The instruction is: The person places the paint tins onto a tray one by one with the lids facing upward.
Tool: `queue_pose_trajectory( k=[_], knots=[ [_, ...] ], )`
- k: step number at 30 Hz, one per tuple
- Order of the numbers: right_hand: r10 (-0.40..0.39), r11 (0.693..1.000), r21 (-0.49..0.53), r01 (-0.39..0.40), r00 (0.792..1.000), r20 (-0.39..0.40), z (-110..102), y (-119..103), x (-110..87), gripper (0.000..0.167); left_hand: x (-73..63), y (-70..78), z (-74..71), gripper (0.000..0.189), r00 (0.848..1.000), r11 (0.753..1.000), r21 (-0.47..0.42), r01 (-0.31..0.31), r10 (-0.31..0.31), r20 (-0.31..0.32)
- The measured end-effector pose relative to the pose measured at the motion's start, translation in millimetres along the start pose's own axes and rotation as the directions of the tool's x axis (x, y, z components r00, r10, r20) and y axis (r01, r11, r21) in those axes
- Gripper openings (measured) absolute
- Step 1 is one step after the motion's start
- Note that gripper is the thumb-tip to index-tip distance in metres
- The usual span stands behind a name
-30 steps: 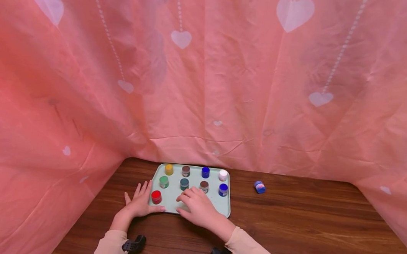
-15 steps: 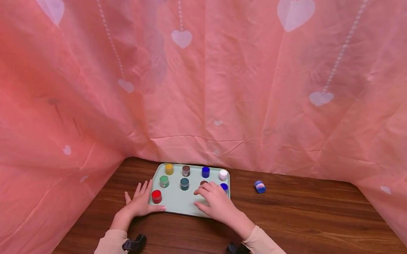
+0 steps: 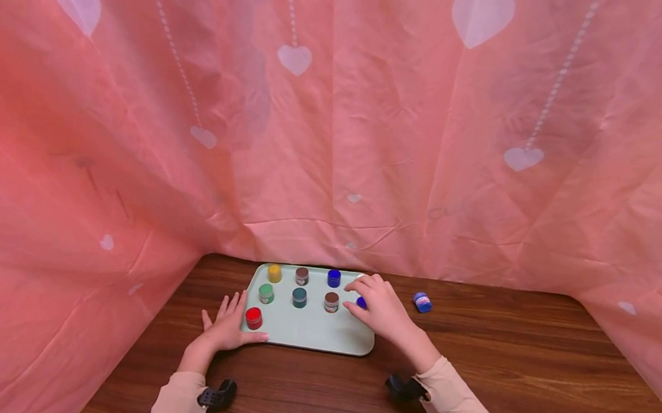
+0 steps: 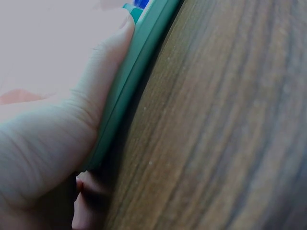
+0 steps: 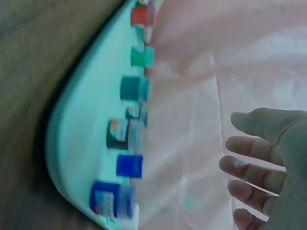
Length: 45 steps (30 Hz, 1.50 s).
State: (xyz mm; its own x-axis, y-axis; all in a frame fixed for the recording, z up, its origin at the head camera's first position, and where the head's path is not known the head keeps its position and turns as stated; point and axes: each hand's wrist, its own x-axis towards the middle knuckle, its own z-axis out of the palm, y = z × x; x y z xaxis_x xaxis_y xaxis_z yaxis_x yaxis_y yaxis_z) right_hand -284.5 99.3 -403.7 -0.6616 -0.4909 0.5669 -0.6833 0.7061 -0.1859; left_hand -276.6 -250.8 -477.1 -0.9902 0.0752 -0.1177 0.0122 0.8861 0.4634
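Observation:
A pale green tray point(image 3: 307, 332) bears small paint jars: red point(image 3: 254, 318), green point(image 3: 266, 293), yellow point(image 3: 274, 273), dark teal point(image 3: 299, 298), blue point(image 3: 334, 278), and two brown-lidded jars point(image 3: 331, 302). My left hand point(image 3: 226, 331) rests at the tray's near left corner, fingers straight along its side. In the left wrist view, the thumb point(image 4: 103, 62) lies along the rim. Above the tray's right side hovers my right hand point(image 3: 383, 310), fingers spread and slightly bent, holding nothing. It partly hides a second blue jar point(image 3: 362, 302) and mostly covers the white one behind.
A blue jar point(image 3: 423, 302) lies tipped on the wooden table point(image 3: 503, 359), right of the tray. Pink curtain point(image 3: 334, 138) hangs along the back and sides. Each wrist wears a black camera strap point(image 3: 218, 395).
My right hand has moved rightward from the tray's middle to above its right side, uncovering a brown-lidded jar and partly covering the right-hand blue and white ones. The left hand stays put.

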Motion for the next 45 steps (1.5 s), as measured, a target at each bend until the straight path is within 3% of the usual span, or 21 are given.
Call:
queue_pose_trajectory(
  k=[15,25,36,45],
  knots=[
    [0.187,0.982,-0.001,-0.187,0.981,-0.053,-31,46,-1.7,0.023,-2.5,-0.1,-0.4,0.130,1.000,1.000,0.000,-0.001,0.001,0.000],
    [0.358,0.934,-0.008,-0.358,0.934,-0.005,-38,87,-13.4,0.028,-0.8,-0.5,1.7,0.129,1.000,1.000,-0.001,-0.011,0.011,-0.012],
    [0.425,0.902,-0.085,-0.422,0.905,0.011,-34,122,-29.4,0.026,0.7,-3.1,3.9,0.131,1.000,1.000,-0.003,-0.017,0.017,-0.020],
    [0.521,0.852,-0.134,-0.506,0.845,0.118,-23,138,-42.6,0.028,2.7,-2.9,2.7,0.131,1.000,1.000,0.007,-0.003,0.003,0.001]
  ],
)
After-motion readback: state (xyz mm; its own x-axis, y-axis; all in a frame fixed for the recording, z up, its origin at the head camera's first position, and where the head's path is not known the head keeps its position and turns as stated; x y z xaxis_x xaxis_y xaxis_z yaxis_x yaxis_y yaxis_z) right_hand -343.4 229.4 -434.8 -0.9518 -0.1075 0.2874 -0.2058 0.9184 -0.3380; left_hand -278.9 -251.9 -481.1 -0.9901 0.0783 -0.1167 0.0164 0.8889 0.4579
